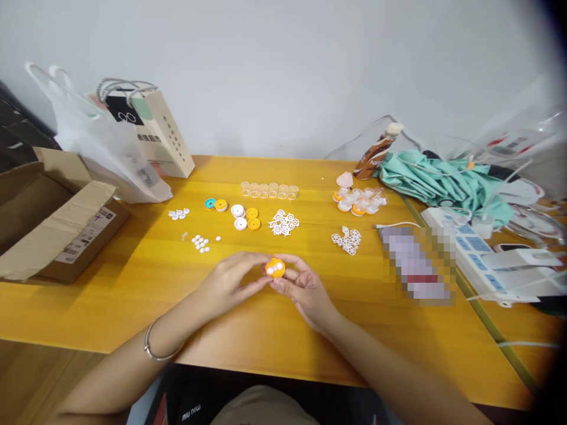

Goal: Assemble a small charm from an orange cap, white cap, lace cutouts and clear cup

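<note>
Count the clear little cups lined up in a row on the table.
6. The clear cups stand side by side in one row at the far middle of the yellow table, beyond the white and yellow discs. None looks hidden.

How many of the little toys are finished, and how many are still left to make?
A pile of put-together pieces lies at the far right, so some look done; too jumbled to count. The left hand and right hand hold one orange disc with white bits in it. Loose coloured discs, clear cups, white buttons and white lattice pieces wait on the table.
</note>
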